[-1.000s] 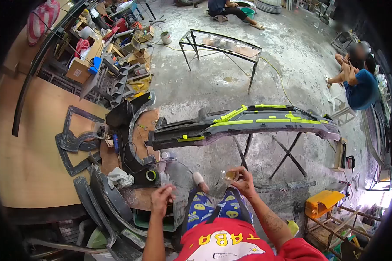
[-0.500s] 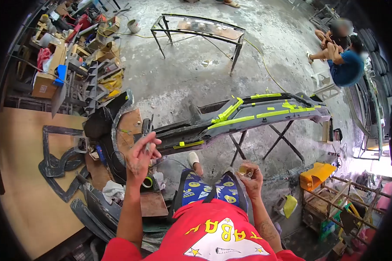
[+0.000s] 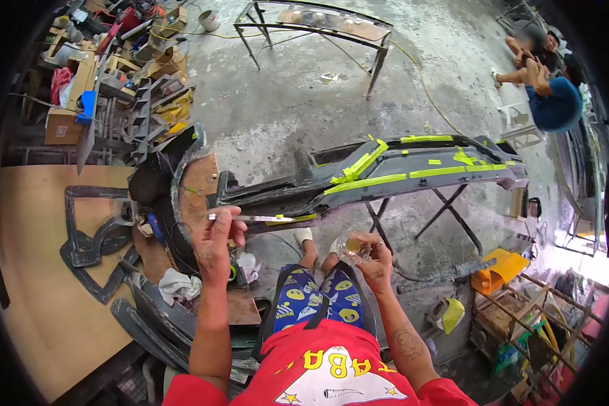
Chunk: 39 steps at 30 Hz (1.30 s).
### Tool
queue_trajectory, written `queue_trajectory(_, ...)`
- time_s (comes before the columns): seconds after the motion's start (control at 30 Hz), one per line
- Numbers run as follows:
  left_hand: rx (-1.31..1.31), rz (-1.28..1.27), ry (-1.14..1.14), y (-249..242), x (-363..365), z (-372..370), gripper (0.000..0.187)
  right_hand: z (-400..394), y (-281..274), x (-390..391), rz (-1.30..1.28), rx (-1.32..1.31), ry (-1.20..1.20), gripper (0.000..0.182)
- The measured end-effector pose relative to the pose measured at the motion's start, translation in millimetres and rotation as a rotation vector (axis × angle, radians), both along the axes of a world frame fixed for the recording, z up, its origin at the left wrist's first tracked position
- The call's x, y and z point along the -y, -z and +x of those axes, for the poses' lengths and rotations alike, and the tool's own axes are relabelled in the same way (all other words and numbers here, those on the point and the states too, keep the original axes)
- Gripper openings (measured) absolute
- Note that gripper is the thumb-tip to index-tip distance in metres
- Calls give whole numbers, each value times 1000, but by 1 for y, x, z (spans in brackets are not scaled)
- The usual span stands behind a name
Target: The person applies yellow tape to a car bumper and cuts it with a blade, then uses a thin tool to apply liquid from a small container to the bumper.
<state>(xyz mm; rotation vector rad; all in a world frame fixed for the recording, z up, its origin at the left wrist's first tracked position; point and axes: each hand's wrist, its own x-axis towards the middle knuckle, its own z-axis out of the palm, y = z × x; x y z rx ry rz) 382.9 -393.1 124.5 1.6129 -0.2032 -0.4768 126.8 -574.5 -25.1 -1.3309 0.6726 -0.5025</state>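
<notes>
My left hand [image 3: 216, 247] is closed on a thin light-coloured stick [image 3: 254, 218], which points right across the near edge of a long dark bumper-like part [image 3: 379, 169]. Between the fingers of my right hand [image 3: 375, 262] is a clear plastic cup [image 3: 354, 247] with a yellowish content. The dark part carries strips of yellow-green tape [image 3: 365, 184] and rests on crossed metal legs. Both hands are on the near side of it, the right one lower than its edge.
A metal frame table [image 3: 318, 24] stands beyond the part. Two people sit at the upper right, one in a blue shirt [image 3: 555, 105]. At left are a wooden board [image 3: 34, 237] and cluttered boxes [image 3: 68, 122]. A rusty rack [image 3: 521, 304] stands at right.
The stick in my left hand has swung from upright to nearly level, pointing right. My right hand has moved left and slightly up with the cup. The view has shifted a little.
</notes>
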Motion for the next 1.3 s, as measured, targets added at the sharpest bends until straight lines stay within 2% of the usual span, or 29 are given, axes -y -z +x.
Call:
queue_trajectory(0.13, -9, -20, -35, 14, 3, -22, 32, 11, 26, 12, -96, -55, -59, 39)
queue_trajectory(0.23, -14, -27, -44, 28, 6, -31, 34, 21, 29, 16, -77, -42, -81, 39)
queue_trajectory(0.3, -17, -33, 13, 35, 11, -35, 33, 26, 32, 16, -85, -45, -73, 40)
queue_trajectory(0.37, -5, -25, 70, 41, 22, -37, 32, 31, 36, 15, 19, -16, -91, 41)
queue_trajectory(0.4, 8, -17, 116, 44, 26, -39, 31, 36, 37, 14, -66, 24, -31, 39)
queue_trajectory(0.7, 69, 9, 386, 79, 49, -17, 29, 56, 50, 0, -71, 71, 75, 40)
queue_trajectory(0.83, 15, -48, 485, 96, 42, 0, 28, 65, 59, -11, -104, 82, 105, 40)
queue_trajectory(1.17, -44, -45, 568, 139, 31, 25, 27, 81, 73, -42, -200, 73, 190, 40)
queue_trajectory(1.3, -212, -79, 501, 163, 32, 31, 29, 84, 76, -49, -132, 76, 250, 39)
